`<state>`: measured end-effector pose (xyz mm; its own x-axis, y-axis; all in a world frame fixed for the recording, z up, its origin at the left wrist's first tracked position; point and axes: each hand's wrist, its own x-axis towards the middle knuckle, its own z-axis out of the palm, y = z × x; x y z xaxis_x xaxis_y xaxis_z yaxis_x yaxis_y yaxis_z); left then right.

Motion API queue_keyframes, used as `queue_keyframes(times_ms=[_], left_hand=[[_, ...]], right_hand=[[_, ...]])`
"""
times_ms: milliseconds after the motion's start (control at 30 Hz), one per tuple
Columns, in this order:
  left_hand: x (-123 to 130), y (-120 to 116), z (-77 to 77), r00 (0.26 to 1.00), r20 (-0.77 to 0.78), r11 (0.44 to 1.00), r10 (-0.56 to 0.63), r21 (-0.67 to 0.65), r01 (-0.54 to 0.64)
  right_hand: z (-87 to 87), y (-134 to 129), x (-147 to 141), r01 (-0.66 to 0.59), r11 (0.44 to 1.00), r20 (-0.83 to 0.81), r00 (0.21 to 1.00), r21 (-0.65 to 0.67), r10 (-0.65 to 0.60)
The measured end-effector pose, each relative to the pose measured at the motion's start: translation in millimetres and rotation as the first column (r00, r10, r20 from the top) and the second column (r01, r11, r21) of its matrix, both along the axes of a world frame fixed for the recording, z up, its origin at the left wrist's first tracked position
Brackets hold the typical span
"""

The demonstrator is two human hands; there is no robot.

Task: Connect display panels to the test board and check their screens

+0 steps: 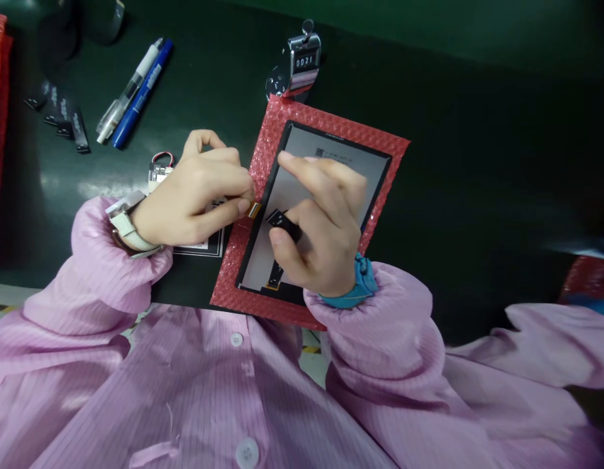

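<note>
Left hand's (pixel 194 195) grip closed on flex tab (pixel 253 209), right hand's (pixel 324 228) seemingly on black cable (pixel 283 226) atop display panel (pixel 331 146).

1. A hand could pass over the dark green bench mat (pixel 477 182) right of the red bubble-wrap sheet (pixel 394 146), as far as the red bag (pixel 588 277) at the right edge of the frame.
2. Just above the sheet, a chrome tally counter (pixel 299 65) stands in the way.
3. At upper left, a white marker (pixel 130 88) and a blue marker (pixel 145 88) lie up beyond the left hand (pixel 194 195).
4. The right hand (pixel 321 221) blocks the middle of the display panel (pixel 367 156).
</note>
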<state>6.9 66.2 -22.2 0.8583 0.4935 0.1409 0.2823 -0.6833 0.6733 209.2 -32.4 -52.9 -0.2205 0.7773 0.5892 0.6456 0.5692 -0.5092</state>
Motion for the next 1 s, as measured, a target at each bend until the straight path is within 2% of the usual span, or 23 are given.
queue_keyframes(times_ms=[67, 167, 300, 467, 667, 833, 1000], left_hand=[[-2.0, 0.6, -1.5, 0.997, 0.067, 0.997, 0.049, 0.048, -0.052], [-4.7, 2.3, -5.1, 0.968, 0.173, 0.973, 0.179, 0.113, -0.2], [-5.9, 3.2, -7.7, 0.928, 0.2, 0.929, 0.315, 0.136, -0.344], [-4.3, 1.5, -7.4, 0.936, 0.188, 0.936, 0.298, 0.136, -0.325], [-4.3, 1.7, -8.7, 0.938, 0.166, 0.932, 0.303, 0.155, -0.329], [-3.8, 0.6, -7.1, 0.958, 0.119, 0.948, 0.26, 0.158, -0.276], [-1.6, -0.8, -4.7, 0.969, 0.055, 0.959, 0.24, 0.144, -0.246]], right_hand=[[-5.0, 3.3, -0.8, 0.001, 0.998, 0.035, 0.999, -0.066, 0.002], [-14.8, 4.6, -2.7, -0.022, 0.982, 0.126, 0.991, -0.187, 0.046], [-18.4, 2.9, -2.9, -0.046, 0.968, 0.151, 0.985, -0.248, 0.086], [-10.3, 4.0, 0.1, -0.055, 0.974, 0.048, 0.997, -0.222, 0.067], [-14.0, 4.4, -3.6, -0.075, 0.972, 0.058, 0.994, -0.224, 0.09], [-6.6, 4.8, -1.8, -0.134, 0.947, -0.145, 0.985, -0.293, 0.095], [-4.4, 5.4, -0.4, -0.15, 0.937, -0.223, 0.971, -0.314, 0.081]])
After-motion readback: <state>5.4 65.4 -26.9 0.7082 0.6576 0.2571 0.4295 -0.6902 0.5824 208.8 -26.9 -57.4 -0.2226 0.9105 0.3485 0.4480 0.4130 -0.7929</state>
